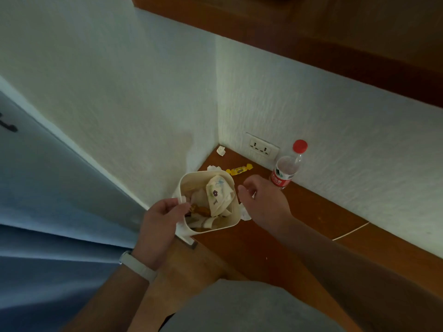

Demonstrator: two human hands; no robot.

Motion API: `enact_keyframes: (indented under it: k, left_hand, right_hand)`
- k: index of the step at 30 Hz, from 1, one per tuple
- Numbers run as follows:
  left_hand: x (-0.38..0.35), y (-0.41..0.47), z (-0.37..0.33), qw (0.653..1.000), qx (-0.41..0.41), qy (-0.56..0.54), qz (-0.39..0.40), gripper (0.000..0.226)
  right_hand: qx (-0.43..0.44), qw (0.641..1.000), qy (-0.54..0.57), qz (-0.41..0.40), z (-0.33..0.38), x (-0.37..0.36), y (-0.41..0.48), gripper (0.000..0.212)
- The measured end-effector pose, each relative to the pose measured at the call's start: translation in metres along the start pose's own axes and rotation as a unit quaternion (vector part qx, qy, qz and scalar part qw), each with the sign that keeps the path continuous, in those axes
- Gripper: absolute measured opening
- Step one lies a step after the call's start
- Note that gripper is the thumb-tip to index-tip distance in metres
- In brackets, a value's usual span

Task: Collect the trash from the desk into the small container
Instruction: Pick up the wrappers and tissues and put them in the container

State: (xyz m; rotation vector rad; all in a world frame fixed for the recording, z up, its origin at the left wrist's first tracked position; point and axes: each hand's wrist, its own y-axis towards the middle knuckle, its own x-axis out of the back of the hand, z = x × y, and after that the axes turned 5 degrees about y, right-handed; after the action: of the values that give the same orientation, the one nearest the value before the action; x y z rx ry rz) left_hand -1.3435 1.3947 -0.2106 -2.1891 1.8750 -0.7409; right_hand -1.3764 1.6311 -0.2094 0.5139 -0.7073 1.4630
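A small cream container (233, 219) is held over the desk's left end, tilted toward me, with my left hand (159, 226) shut on its near rim. Inside lie crumpled tissues, a flower-printed wrapper (219, 191) and something orange-brown. My right hand (262, 200) hovers just right of the container, fingers apart and empty. Under that hand a white tissue (245, 214) lies on the desk. A yellow candy wrapper (239, 169) and another tissue (213, 167) lie just beyond the container. A third crumpled tissue (221, 150) sits in the far corner.
A plastic water bottle (287, 167) with a red cap stands against the right wall, beside a wall socket (261, 147). White walls close the desk (287, 236) at the left and back. A wooden shelf (311, 32) hangs above. A thin white cable (351, 232) crosses the desk at right.
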Motion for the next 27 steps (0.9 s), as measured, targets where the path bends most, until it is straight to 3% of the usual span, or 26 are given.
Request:
enact_keyframes:
  k: [3, 5, 8, 12, 17, 22, 27]
  left_hand:
    - [0.001, 0.002, 0.002, 1.000, 0.015, -0.020, -0.019, 0.032]
    - [0.001, 0.000, 0.004, 0.999, 0.016, -0.028, -0.029, 0.022]
    - [0.001, -0.003, 0.006, 0.999, 0.009, -0.032, -0.043, 0.023]
    - [0.004, -0.006, 0.010, 0.997, 0.020, -0.035, -0.068, 0.022]
    - [0.006, -0.012, 0.016, 0.994, 0.038, -0.052, -0.093, 0.028]
    - [0.002, -0.020, 0.019, 0.993, 0.043, -0.055, -0.099, 0.016]
    - [0.000, -0.025, 0.021, 0.993, 0.037, -0.051, -0.096, 0.016]
  right_hand:
    - [-0.021, 1.000, 0.002, 0.011, -0.032, -0.007, 0.010, 0.018]
    - [-0.027, 0.996, -0.031, 0.076, -0.056, -0.018, 0.016, 0.025]
    - [0.033, 0.972, -0.140, 0.186, -0.084, -0.039, 0.022, 0.050]
    - [0.077, 0.945, -0.238, 0.210, -0.102, -0.063, 0.029, 0.062]
    - [0.095, 0.939, -0.252, 0.215, -0.112, -0.075, 0.034, 0.052]
    - [0.121, 0.939, -0.223, 0.230, -0.117, -0.075, 0.038, 0.028]
    - [0.091, 0.948, -0.210, 0.222, -0.114, -0.065, 0.028, 0.012]
